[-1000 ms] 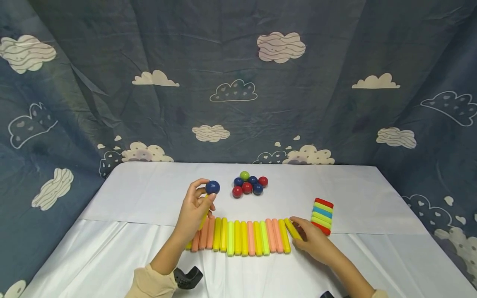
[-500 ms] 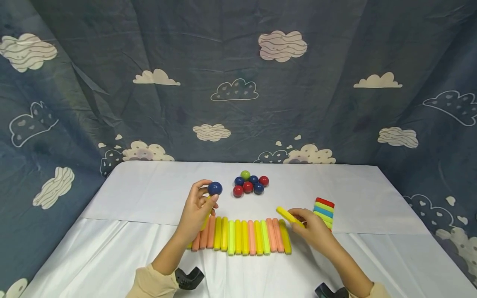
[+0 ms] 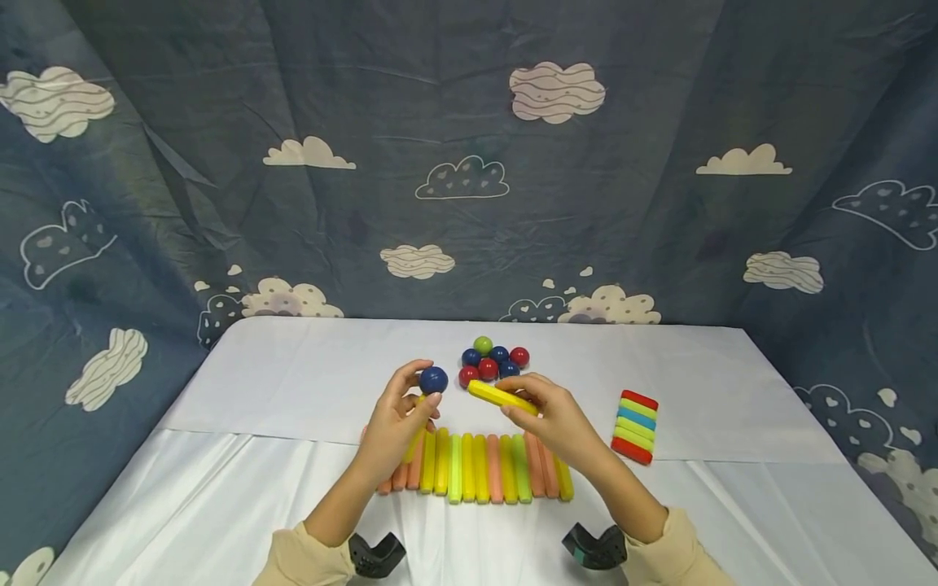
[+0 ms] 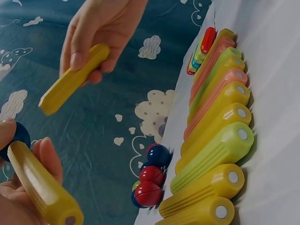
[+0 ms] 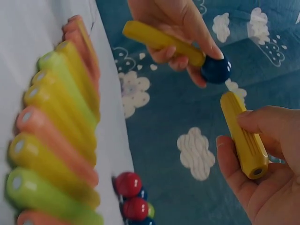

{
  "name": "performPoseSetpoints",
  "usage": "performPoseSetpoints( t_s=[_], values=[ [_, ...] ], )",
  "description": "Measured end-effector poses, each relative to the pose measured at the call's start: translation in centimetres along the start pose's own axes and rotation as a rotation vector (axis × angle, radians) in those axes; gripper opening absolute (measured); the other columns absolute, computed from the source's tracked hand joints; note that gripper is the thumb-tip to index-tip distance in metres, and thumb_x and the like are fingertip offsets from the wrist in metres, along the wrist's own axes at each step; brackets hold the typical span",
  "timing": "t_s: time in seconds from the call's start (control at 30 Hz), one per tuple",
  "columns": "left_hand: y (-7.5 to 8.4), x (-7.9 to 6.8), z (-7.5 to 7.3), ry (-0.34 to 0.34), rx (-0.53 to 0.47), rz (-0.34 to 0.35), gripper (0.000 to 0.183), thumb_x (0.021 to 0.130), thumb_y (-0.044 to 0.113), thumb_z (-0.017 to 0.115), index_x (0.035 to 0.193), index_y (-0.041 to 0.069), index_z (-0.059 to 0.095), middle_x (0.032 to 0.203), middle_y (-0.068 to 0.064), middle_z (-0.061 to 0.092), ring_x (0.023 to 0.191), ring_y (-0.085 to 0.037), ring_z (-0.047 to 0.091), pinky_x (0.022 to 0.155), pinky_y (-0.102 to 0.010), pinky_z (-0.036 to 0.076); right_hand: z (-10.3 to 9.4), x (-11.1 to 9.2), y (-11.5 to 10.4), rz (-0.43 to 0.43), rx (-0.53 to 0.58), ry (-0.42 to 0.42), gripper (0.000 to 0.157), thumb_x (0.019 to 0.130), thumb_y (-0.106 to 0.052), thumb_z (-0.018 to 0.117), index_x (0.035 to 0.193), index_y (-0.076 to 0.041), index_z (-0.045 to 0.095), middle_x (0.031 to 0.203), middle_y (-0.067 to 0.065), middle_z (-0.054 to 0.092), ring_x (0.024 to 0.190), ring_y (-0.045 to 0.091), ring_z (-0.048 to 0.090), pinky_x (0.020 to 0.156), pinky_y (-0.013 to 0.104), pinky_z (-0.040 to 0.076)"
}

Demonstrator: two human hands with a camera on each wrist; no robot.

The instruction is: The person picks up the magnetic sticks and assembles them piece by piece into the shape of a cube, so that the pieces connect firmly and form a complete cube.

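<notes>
My left hand (image 3: 397, 419) holds a blue ball (image 3: 433, 380) between thumb and fingers, above the left end of the row. A yellow magnetic stick (image 5: 164, 42) is in the same grip, its end against the ball. My right hand (image 3: 558, 415) pinches another yellow stick (image 3: 498, 395), tilted, its free tip pointing left toward the ball. A gap shows between that tip and the ball. Beneath both hands a row of magnetic sticks (image 3: 467, 468) in yellow, green and salmon lies side by side; the left hand hides part of its left end.
Behind the hands, a cluster of red, blue and green balls (image 3: 488, 369) sits on the white tablecloth (image 3: 293, 366). To the right lies a small group of red, green and blue sticks (image 3: 634, 426). A cloud-patterned curtain (image 3: 469, 244) hangs behind the table.
My right hand has lifted the yellow stick from the row's right end and carried it left and up, close to the ball. The left hand has shifted slightly right and down.
</notes>
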State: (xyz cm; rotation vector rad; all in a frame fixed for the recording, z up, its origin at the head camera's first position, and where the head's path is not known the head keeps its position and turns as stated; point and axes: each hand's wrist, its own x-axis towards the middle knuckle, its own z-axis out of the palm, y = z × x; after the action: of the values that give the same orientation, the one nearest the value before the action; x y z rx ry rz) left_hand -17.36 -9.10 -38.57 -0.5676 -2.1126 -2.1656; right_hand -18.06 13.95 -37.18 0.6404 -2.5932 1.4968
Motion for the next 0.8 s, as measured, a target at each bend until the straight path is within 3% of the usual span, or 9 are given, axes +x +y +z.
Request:
performPoseSetpoints(
  t_s=[0.13,0.3,0.37,0.53,0.63,0.8],
  values=[
    [1.4,-0.3,0.4,-0.020,0.002,-0.028,0.040,0.090,0.005,0.053,0.127,0.008,0.038,0.110,-0.015,0.044,0.074,-0.022,0.054,0.067,-0.037,0.051,0.5,0.5,-0.7,-0.032,0.005,-0.011,0.027,0.082,-0.005,0.065,0.108,-0.011,0.063,0.101,0.000,0.057,0.088,0.017,0.053,0.076,0.023,0.048],
    [1.3,-0.3,0.5,-0.037,-0.013,-0.035,0.040,0.090,0.005,0.054,0.126,0.008,0.038,0.108,-0.014,0.044,0.079,-0.040,0.052,0.071,-0.050,0.048,0.6,0.9,-1.0,-0.077,0.013,-0.024,0.026,0.082,-0.008,0.065,0.108,-0.014,0.063,0.101,-0.005,0.057,0.091,0.015,0.053,0.078,0.023,0.048],
    [1.2,-0.3,0.5,-0.044,-0.018,-0.031,0.040,0.090,0.005,0.054,0.127,0.008,0.037,0.109,-0.015,0.043,0.080,-0.040,0.052,0.071,-0.051,0.047,0.6,0.9,-0.9,-0.086,0.022,-0.028,0.026,0.082,-0.008,0.065,0.108,-0.013,0.063,0.103,-0.004,0.057,0.093,0.014,0.053,0.079,0.023,0.047],
    [0.1,0.0,0.2,-0.066,-0.067,-0.057,0.042,0.091,0.006,0.053,0.128,0.008,0.033,0.115,-0.016,0.042,0.080,-0.026,0.055,0.071,-0.040,0.050,0.7,0.9,-0.6,-0.076,0.103,-0.025,0.029,0.082,-0.007,0.066,0.109,-0.008,0.060,0.105,0.003,0.057,0.093,0.017,0.056,0.079,0.024,0.047],
    [-0.5,0.3,0.2,-0.073,-0.138,-0.106,0.044,0.090,0.005,0.054,0.126,0.008,0.029,0.117,-0.015,0.042,0.079,-0.023,0.054,0.070,-0.032,0.051,0.8,0.9,-0.3,-0.057,0.189,-0.015,0.027,0.081,-0.003,0.066,0.107,-0.005,0.059,0.104,0.007,0.056,0.090,0.020,0.057,0.078,0.026,0.048],
    [-0.5,0.8,0.6,-0.060,-0.177,-0.158,0.047,0.086,0.010,0.061,0.123,0.007,0.031,0.101,-0.015,0.049,0.068,-0.018,0.050,0.062,-0.023,0.048,0.9,1.1,-0.2,-0.082,0.274,-0.021,0.027,0.080,0.002,0.064,0.107,0.002,0.057,0.103,0.011,0.056,0.087,0.022,0.057,0.077,0.027,0.049]
  ],
)
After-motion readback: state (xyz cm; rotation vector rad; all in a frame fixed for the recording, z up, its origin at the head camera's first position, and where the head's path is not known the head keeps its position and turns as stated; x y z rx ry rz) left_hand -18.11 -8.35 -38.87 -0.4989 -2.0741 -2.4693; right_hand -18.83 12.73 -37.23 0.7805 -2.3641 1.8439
